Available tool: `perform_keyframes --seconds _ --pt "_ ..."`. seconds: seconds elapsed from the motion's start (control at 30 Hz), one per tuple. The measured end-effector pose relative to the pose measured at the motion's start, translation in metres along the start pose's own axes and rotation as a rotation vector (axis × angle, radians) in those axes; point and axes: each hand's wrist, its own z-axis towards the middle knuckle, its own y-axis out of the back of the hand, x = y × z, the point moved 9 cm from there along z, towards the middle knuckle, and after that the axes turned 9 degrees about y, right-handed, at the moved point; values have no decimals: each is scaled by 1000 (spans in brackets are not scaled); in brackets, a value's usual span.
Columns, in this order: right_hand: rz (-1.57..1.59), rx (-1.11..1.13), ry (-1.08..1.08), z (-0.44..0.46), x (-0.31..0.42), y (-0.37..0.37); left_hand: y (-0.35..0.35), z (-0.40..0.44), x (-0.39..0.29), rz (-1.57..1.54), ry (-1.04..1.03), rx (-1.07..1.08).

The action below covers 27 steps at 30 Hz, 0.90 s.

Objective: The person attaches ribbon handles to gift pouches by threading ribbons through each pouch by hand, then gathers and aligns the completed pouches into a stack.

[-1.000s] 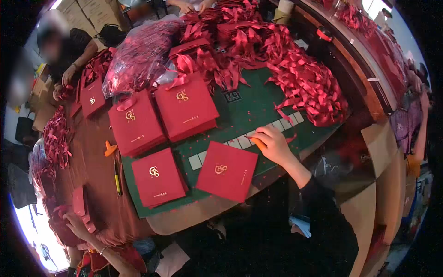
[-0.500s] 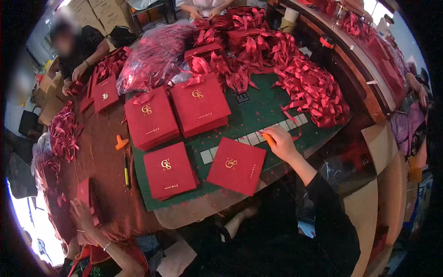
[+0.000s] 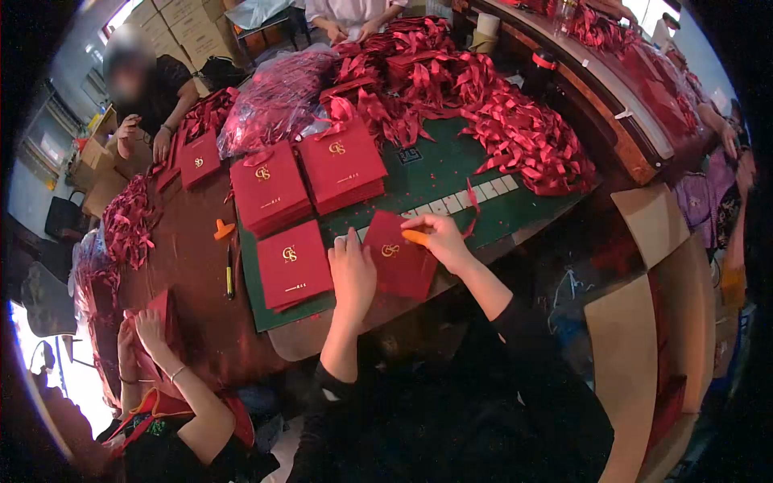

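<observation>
A dark red paper bag [image 3: 403,278] with a gold monogram lies tilted at the front of the green mat. My left hand [image 3: 353,274] is at its left edge, fingers stretched out, between it and a stack of red bags [image 3: 295,262]. My right hand [image 3: 448,245] is closed around a small orange tool [image 3: 415,237], held over the bag's upper right part. The tool's working end is hidden. A red ribbon [image 3: 473,209] hangs or lies just behind my right hand.
Two taller bag stacks [image 3: 268,193] stand behind on the green mat [image 3: 503,213], beside a ribbon heap [image 3: 535,145]. A pale ruler strip [image 3: 475,196] crosses the mat. To the left lie an orange T-shaped piece [image 3: 223,230] and a yellow-black cutter [image 3: 229,278]. Several co-workers sit around.
My left hand has come in beside the bag. My right hand has moved left from the ruler strip to over the bag, still holding the orange tool. The view has shifted slightly.
</observation>
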Motion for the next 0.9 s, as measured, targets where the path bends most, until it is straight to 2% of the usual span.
perform_keyframes --seconds 0.03,0.1,0.13,0.23,0.3,0.33,0.4,0.43,0.53,0.57,0.63,0.67,0.73,0.8,0.87,0.9 --pt "3 -1 -6 -1 -12 -2 -9 0 0 99 16 -11" --pt "-11 -4 52 6 -17 -4 -22 -1 -2 47 47 58" --pt "122 -4 6 3 -19 -4 -18 -4 -6 72 54 1" --pt "104 -14 0 2 -19 -6 -10 -5 -13 109 44 -63" --pt "72 -20 24 2 -15 -9 -10 -4 -6 -92 52 -12" --pt "-47 -13 97 3 -6 -11 -18 1 8 -279 83 29" --pt "-241 -3 153 3 -5 -13 -58 1 48 -624 445 383" --pt "-232 -7 146 2 -4 -15 -43 1 27 -700 542 505" --pt "-123 -35 83 1 -8 -15 -54 0 29 -643 488 638" --pt "-122 -34 75 0 -10 -14 -56 -3 30 -641 496 641" --pt "-177 -22 195 0 2 -12 -55 -7 32 -798 568 571" --pt "-148 -22 129 1 -2 -11 -55 -6 33 -802 573 567" --pt "-107 -24 107 1 -2 -11 -60 -6 33 -1023 590 593" --pt "-65 -34 81 0 -8 -10 -62 -7 37 -1037 591 616" --pt "-165 1 176 -1 -6 -17 -64 -8 38 -1045 589 645" --pt "-254 1 329 -2 9 -20 -63 -7 38 -1085 597 630"
